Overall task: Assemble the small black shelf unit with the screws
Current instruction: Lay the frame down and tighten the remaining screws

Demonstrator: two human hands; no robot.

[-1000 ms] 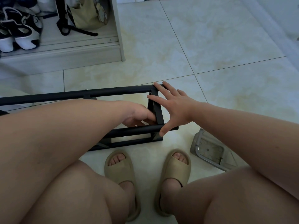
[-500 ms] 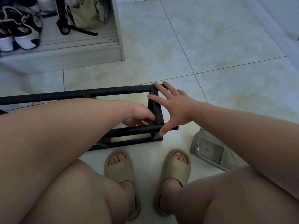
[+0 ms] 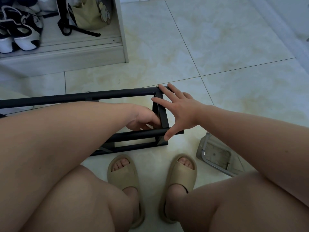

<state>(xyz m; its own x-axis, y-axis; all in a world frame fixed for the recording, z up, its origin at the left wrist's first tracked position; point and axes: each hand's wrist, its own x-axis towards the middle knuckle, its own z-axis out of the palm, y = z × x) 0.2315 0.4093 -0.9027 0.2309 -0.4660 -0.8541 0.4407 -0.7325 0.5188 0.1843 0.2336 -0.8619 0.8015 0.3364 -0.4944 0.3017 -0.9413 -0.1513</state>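
Note:
The small black shelf frame (image 3: 117,95) lies on the tiled floor in front of my feet, its long bars running left out of view. My right hand (image 3: 181,110) lies flat and spread against the frame's right end, fingers on the end bar and thumb on the near rail. My left hand (image 3: 143,118) reaches inside the frame at that same end, its fingers curled against the inner side of the end bar (image 3: 163,113). What those fingers hold is hidden. A small screw head (image 3: 157,86) shows at the top right corner.
A grey plastic tray (image 3: 215,154) lies on the floor to the right of my feet. A white shoe cabinet (image 3: 66,52) with sneakers (image 3: 21,30) and a green bag (image 3: 88,14) stands at the back left. My knees and beige slippers (image 3: 123,171) fill the foreground.

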